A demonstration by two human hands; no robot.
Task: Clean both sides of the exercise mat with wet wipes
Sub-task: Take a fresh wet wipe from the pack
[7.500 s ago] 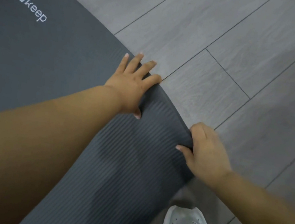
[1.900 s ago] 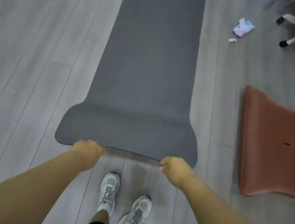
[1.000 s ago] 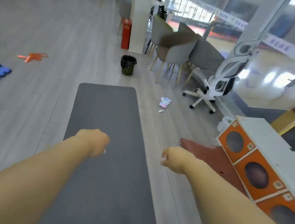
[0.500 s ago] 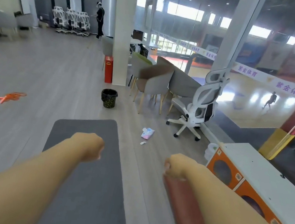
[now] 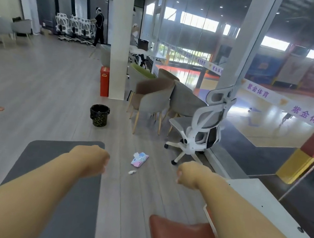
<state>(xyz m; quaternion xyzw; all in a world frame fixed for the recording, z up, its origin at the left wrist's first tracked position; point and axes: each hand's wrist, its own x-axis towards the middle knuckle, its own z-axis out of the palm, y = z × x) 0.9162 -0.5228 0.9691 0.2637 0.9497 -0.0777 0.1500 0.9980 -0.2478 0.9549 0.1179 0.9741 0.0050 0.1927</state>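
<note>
Grip empty both sides: left hand [image 5: 90, 160] and right hand [image 5: 188, 173] are curled into fists out front, holding nothing, so the mat edge they pinched about two seconds ago has been let go. The dark grey foam exercise mat [image 5: 47, 149] now lies flat on the grey plank floor [image 5: 35, 85], under the left forearm. The flip looks done, leaving the second side ready for wiping. The pink-and-blue wet wipes pack [image 5: 140, 159] sits on the floor near the mat's far right corner, with a small white crumpled wipe [image 5: 132, 172] just beside it. Fetching a fresh wipe is likely next. Versus half a second back, the view is tilted higher and the fists have barely moved. A black round bin [image 5: 99, 115] stands farther off.
</note>
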